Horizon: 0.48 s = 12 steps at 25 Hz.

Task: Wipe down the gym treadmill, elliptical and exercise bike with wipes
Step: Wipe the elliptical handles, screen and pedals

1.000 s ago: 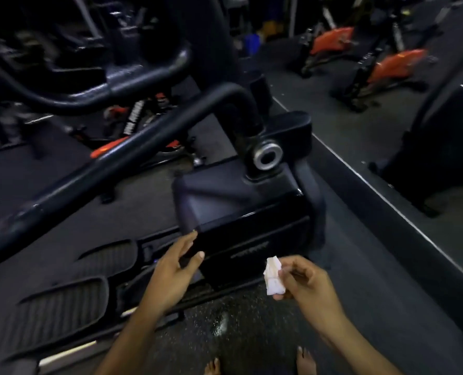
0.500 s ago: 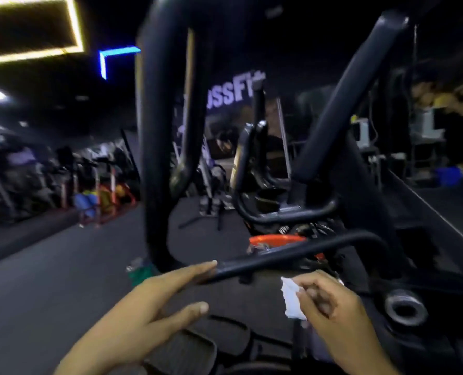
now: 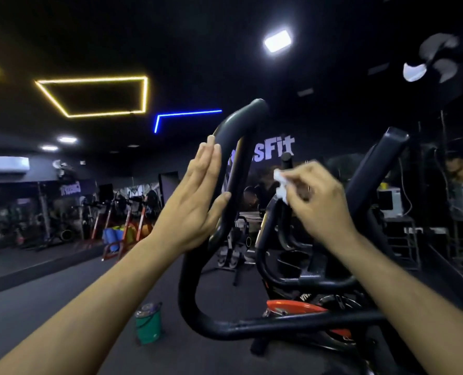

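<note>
Left grip (image 3: 195, 204) lies flat, fingers straight, against the black curved elliptical handlebar (image 3: 238, 147); right grip (image 3: 315, 201) pinches a crumpled white wipe (image 3: 280, 185). Handlebar wiping looks barely begun; other machines' state is unclear.

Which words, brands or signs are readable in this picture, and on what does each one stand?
"sFit": white letters on the far wall; the start is hidden behind the black handle.
"VIV": white letters on a machine frame above the orange part, cut off.
Wall sign on the left: white letters, too blurred to read.
Green bucket: no readable label.
</note>
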Each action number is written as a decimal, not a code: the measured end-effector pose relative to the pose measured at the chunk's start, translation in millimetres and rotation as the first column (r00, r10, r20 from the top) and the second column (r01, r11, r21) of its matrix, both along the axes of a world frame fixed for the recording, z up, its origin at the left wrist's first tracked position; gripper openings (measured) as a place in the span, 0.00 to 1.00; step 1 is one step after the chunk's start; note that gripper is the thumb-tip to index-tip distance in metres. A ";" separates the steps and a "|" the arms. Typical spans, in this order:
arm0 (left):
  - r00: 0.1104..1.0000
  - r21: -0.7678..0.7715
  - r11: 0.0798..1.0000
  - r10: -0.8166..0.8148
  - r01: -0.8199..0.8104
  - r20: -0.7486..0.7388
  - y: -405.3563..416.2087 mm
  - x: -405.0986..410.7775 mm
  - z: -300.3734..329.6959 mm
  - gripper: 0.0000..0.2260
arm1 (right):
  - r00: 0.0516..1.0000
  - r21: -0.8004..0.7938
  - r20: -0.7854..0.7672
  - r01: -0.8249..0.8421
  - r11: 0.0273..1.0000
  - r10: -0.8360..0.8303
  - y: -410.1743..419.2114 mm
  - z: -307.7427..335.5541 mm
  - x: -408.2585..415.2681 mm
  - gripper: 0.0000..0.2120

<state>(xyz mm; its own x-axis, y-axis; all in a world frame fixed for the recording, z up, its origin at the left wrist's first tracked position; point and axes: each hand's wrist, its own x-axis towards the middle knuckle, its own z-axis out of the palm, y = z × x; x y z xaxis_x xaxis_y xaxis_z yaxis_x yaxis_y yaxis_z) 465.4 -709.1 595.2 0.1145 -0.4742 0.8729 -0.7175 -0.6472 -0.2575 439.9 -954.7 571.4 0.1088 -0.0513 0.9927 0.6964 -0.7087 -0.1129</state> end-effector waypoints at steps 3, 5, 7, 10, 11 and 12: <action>0.996 0.021 0.997 0.068 -0.069 0.065 -14.6 25.8 2.4 0.30 | 0.994 0.052 0.104 0.011 0.999 -0.016 -10.1 59.7 30.7 0.09; 0.989 -0.019 0.996 0.089 -0.087 0.121 -19.3 37.0 -2.3 0.27 | 0.988 0.051 0.153 0.010 0.999 -0.018 -13.7 93.4 52.5 0.09; 0.985 -0.066 0.996 0.078 -0.068 0.153 -21.7 42.9 -5.2 0.25 | 0.985 0.082 0.170 0.007 0.997 -0.021 -9.4 130.9 70.8 0.10; 0.986 -0.086 0.996 0.039 -0.025 0.159 -22.0 44.4 -9.2 0.24 | 0.994 0.108 0.110 0.001 0.994 -0.013 7.8 163.4 89.3 0.12; 0.987 -0.098 0.995 0.033 -0.018 0.154 -21.3 44.5 -12.0 0.24 | 0.996 0.107 0.088 0.017 0.994 -0.027 14.0 163.9 90.3 0.12; 0.989 -0.114 0.993 0.029 -0.012 0.148 -20.1 45.1 -15.3 0.25 | 0.997 0.107 0.072 0.022 0.994 -0.030 20.6 161.0 88.9 0.13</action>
<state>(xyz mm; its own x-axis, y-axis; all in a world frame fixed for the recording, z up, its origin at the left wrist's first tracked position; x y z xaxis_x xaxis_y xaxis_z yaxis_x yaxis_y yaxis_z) 510.5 -729.1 579.9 -0.0126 -0.3710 0.9285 -0.6628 -0.6922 -0.2856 528.9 -934.1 732.4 0.0327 -0.1584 0.9868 0.6870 -0.7136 -0.1373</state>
